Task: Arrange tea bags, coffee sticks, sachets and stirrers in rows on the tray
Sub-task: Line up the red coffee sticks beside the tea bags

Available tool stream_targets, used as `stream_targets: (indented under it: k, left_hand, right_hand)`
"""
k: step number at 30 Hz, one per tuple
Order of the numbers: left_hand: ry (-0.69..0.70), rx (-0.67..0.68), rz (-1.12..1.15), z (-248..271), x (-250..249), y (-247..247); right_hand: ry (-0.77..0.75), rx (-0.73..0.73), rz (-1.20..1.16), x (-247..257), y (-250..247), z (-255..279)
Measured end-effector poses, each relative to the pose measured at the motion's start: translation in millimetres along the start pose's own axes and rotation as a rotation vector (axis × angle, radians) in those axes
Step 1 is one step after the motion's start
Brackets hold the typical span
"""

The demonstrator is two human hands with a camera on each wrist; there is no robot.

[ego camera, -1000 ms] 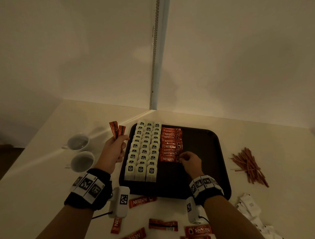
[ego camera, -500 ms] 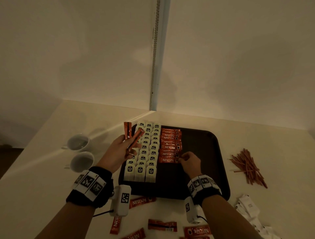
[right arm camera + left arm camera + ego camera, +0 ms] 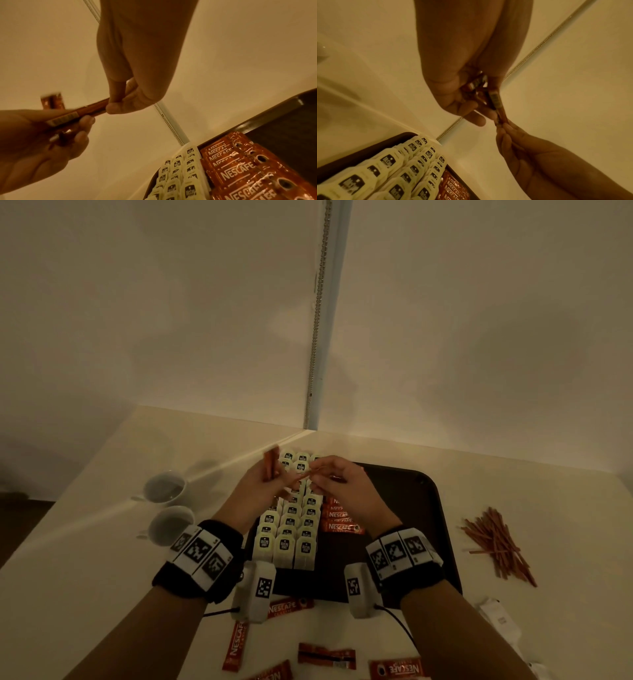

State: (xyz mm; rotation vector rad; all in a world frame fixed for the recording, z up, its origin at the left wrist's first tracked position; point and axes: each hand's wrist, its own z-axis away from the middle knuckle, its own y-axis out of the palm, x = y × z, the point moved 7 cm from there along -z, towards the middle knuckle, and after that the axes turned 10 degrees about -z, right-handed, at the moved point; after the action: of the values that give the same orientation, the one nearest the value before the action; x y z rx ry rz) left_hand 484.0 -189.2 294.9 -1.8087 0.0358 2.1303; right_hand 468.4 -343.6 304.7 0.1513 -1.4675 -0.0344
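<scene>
Red Nescafé stick passing hand to hand above the tray

Coffee-stick row is the step in hand: the left hand (image 3: 265,491) grips a small bunch of coffee sticks (image 3: 271,467), while the right hand (image 3: 346,487) pinches one stick (image 3: 93,110) by its end between thumb and fingers (image 3: 116,93). Next, that stick likely needs drawing free and laying flat at the near end of the stick row (image 3: 340,523) on the tray (image 3: 428,508), beside the tea bags (image 3: 291,529).

Right hand (image 3: 137,75) pinches coffee stick (image 3: 85,113); left hand (image 3: 34,142) grips other end.
</scene>
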Motion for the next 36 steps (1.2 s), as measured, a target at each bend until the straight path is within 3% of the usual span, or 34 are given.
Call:
stream_targets:
  k: [5,9,15,19,23,28,32,36]
  left_hand:
    - [0.013,-0.017,0.024,5,-2,-4]
    - [-0.079,-0.033,0.207,11,1,-6]
    - [-0.051,-0.070,0.250,13,-11,-8]
    - [-0.006,-0.112,0.202,12,-18,-11]
    - [0.110,-0.190,-0.033,8,-21,-20]
    - [0.156,-0.139,-0.219,4,-29,-18]
    - [0.171,-0.105,-0.227,1,-35,-14]
    - [0.137,-0.120,-0.106,-1,-30,-17]
  right_hand:
    - [-0.012,-0.054,-0.079,-3,1,0]
    - [-0.127,-0.174,-0.078,4,-4,3]
    - [-0.173,-0.182,-0.088,-2,0,4]
    - [-0.137,-0.190,-0.166,-11,2,3]
    - [-0.031,-0.073,-0.194,-19,12,4]
    - [0.080,-0.016,-0.238,-26,19,4]
    - [0.127,0.000,-0.355,-31,22,4]
    - [0.136,-0.096,-0.480,-30,13,2]
